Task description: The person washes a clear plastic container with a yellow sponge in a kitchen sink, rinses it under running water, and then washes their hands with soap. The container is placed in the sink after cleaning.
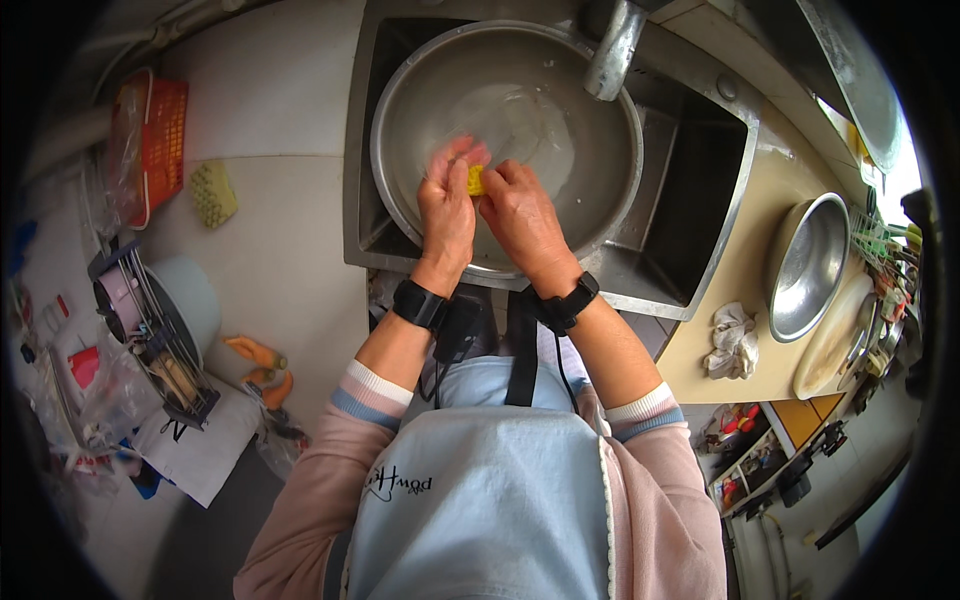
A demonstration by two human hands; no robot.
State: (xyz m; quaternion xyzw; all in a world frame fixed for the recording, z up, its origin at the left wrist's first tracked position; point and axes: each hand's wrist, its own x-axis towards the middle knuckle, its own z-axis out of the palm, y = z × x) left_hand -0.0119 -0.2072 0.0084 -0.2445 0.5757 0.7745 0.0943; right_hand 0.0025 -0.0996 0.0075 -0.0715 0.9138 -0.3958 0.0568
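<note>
Both of my hands are over the near left part of a large round metal basin (628, 191), which rests over the sink (701, 270) and holds water. Between my fingers is a small yellow object (475, 181), perhaps a scrubber. My left hand (448, 191) is beside it, with blurred fingers spread toward the water; a pinkish, see-through thing (459, 152) shows at its fingertips, too blurred to name. My right hand (516, 196) has its fingers curled on the yellow object's right side. The metal faucet (611, 64) hangs over the basin's far right rim.
On the left counter are a yellow-green sponge (213, 194), a red plastic basket (163, 142), a metal rack (154, 337) and several carrots (262, 367). A crumpled cloth (731, 341), a metal bowl (810, 268) and a cutting board (832, 337) lie on the right counter.
</note>
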